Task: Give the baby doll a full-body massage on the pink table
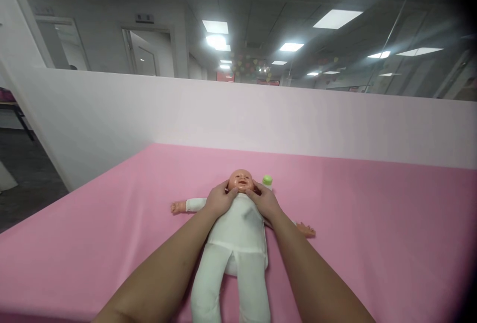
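A baby doll [238,228] with a white cloth body lies on its back on a pink sheet [357,243], its head away from me and its arms spread sideways. My left hand [221,199] cups the left side of the doll's head [241,178], thumb near the chin. On the opposite side my right hand [267,201] holds the head the same way, fingers by the cheek and thumb under the jaw. Both hands are closed around the head, and some fingertips are hidden behind it. Just beyond my right hand stands a small bottle with a green cap [267,180].
A white partition wall [261,117] rises behind the pink surface, with glass above its right part. At the far left, beyond the sheet's edge, there is dark floor [26,164] and part of a table [15,109]. An open doorway [149,53] shows in the background.
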